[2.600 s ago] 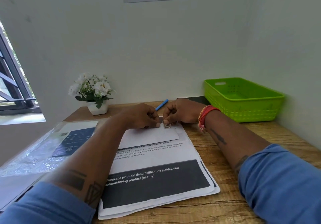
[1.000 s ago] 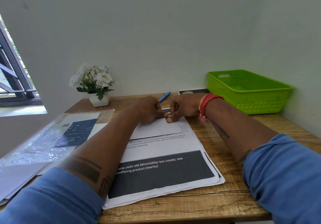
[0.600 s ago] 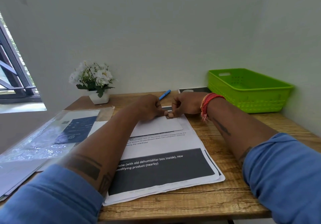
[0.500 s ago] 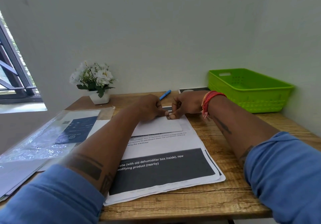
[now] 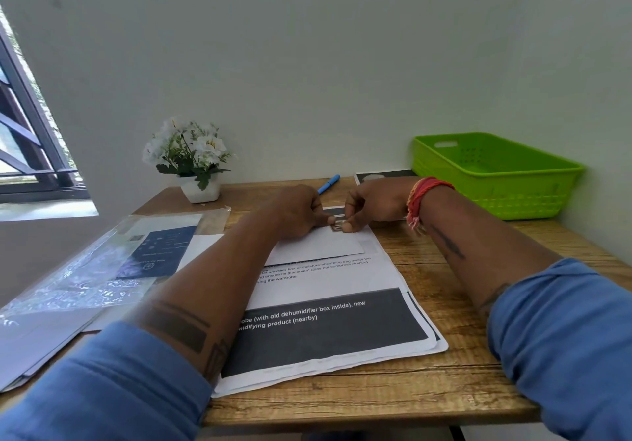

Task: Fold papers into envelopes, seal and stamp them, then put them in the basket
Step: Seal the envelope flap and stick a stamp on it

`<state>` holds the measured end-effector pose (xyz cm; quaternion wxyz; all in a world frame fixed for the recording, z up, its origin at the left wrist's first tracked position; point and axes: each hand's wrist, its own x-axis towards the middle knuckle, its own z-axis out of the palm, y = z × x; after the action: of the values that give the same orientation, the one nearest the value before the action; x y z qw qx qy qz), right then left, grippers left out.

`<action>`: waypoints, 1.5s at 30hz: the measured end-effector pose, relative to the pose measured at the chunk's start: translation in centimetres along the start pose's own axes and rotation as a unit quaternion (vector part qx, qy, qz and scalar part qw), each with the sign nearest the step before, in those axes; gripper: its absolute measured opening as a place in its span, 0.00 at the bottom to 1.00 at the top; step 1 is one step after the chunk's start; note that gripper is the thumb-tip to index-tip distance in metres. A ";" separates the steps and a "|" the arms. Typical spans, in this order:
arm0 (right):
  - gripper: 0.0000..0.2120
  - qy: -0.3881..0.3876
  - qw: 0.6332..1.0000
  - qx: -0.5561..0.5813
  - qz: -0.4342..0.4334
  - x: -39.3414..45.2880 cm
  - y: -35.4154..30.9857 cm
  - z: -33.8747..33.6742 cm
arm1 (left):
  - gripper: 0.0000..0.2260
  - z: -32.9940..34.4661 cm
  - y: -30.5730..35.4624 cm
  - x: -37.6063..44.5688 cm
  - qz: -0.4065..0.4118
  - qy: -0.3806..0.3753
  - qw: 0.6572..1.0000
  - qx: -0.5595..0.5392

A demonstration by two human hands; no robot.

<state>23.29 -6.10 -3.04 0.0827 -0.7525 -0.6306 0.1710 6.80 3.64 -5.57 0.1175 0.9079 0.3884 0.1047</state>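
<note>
A white envelope (image 5: 318, 245) lies flat on a stack of printed papers (image 5: 328, 324) in the middle of the wooden desk. At its far right corner sits a small stamp (image 5: 337, 226). My left hand (image 5: 297, 213) and my right hand (image 5: 372, 206) meet over that corner, their fingertips curled and pinching the stamp against the envelope. Most of the stamp is hidden by the fingers. The green plastic basket (image 5: 496, 197) stands at the far right, against the wall; I see nothing inside it.
A pot of white flowers (image 5: 193, 160) stands at the back left. A blue pen (image 5: 328, 184) lies behind my hands, next to a dark sheet (image 5: 383, 175). Plastic sleeves with a dark blue card (image 5: 113, 269) cover the left side. The walls close in behind and on the right.
My hands have stayed at the envelope's far corner, fingers shifting slightly on the stamp. The view has tilted a little; nothing else has moved.
</note>
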 end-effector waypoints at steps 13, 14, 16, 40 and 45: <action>0.15 0.029 0.995 -0.090 0.028 0.0 -2.0 0.4 | 0.13 -0.8 0.7 -0.7 -0.019 -0.024 0.999 0.012; 0.18 0.028 0.994 -0.105 0.031 -0.2 -2.2 0.4 | 0.12 -0.7 0.7 -0.7 -0.023 -0.017 0.999 0.021; 0.20 0.027 0.993 -0.114 0.027 -0.5 -2.5 0.4 | 0.12 -0.3 0.6 -0.7 -0.033 0.008 0.998 0.056; 0.10 0.076 0.997 0.010 0.002 0.1 -1.1 1.0 | 0.10 -1.1 0.0 -1.6 0.005 0.007 0.999 -0.031; 0.07 0.152 0.944 0.288 -0.056 0.8 0.2 1.1 | 0.07 -1.6 -0.5 -1.3 0.047 0.168 0.983 -0.058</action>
<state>23.23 -5.47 -4.24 0.4005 -0.6772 -0.5752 0.2242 5.11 3.27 -4.33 0.0979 0.8863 0.3529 0.2834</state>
